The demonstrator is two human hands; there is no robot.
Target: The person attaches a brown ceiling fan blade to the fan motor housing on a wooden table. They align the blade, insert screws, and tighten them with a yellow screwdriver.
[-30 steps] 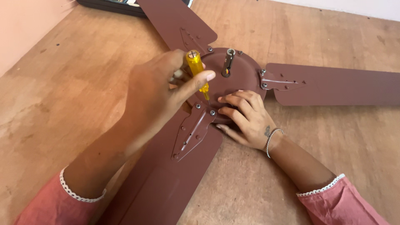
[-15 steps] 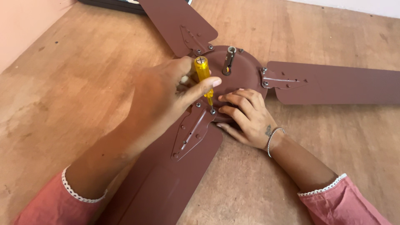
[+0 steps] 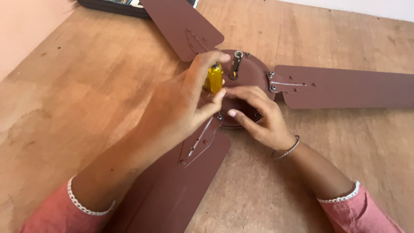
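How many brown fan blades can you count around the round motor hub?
3. One flat brown metal blade points to the top, one runs right, and one reaches toward the bottom, partly covered by the left hand. None seems hidden.

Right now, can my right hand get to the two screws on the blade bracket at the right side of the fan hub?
Probably yes: the right hand rests on the hub just beside those screws, with nothing covering them.

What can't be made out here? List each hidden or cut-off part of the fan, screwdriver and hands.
- Screwdriver tip, head view: hidden behind left hand thumb and right hand fingers.
- The screw being worked: covered by both hands.
- Right blade: cut off by the right edge.
- Near blade: cut off by the bottom edge.
- Dark tray: cropped at the top.
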